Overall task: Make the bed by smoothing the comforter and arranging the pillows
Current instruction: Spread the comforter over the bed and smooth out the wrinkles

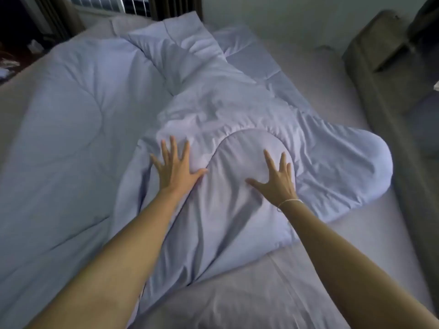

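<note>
Lilac comforter (99, 129) lies bunched mid-bed, a rounded fold under both hands. Left hand (174, 170) and right hand (276, 180) press flat, fingers (172, 148) spread. Bare sheet (332, 98) lies right of the fold, nearer the right hand.

The room is dim, with cool, soft daylight coming from the window (99, 3) at the top left. The comforter (71, 129) shows gentle shadows in its folds. The whole picture is slightly blurred, and the wide lens bends the edges, where corners become dark.
</note>
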